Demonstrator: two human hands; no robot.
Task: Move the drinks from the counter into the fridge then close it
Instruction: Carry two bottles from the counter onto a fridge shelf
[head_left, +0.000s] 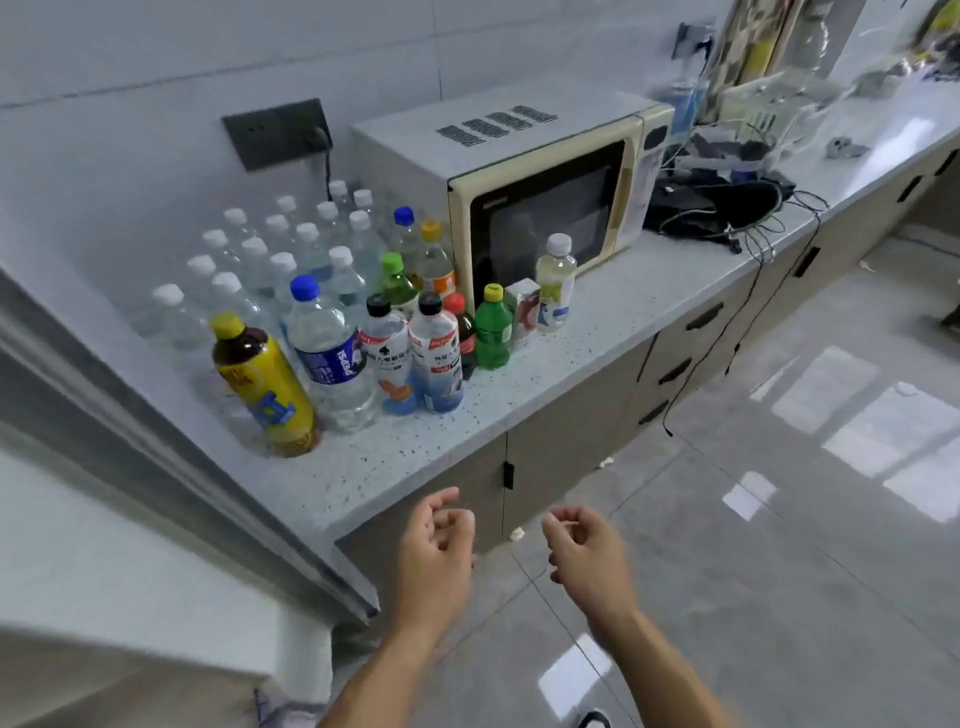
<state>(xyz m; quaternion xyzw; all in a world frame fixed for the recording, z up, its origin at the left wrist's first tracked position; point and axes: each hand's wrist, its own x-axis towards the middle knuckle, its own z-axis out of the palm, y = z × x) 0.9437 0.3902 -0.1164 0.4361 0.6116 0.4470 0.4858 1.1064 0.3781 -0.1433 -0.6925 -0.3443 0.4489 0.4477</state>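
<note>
Dozens of drinks (332, 312) crowd the left end of the speckled tabletop (613, 322), clear white-capped water bottles (249, 260) at the back by the wall, a yellow-labelled tea bottle (267, 387) and a blue-capped Pepsi water bottle (327, 353) nearest the front edge. A green bottle (492, 330) and a pale drink (555, 283) stand just before the microwave (524, 171). Both the left hand (436, 556) and right hand (589, 558) hover below the tabletop's front edge over the tiled floor (779, 519), fingers loosely curled, holding nothing.
</note>
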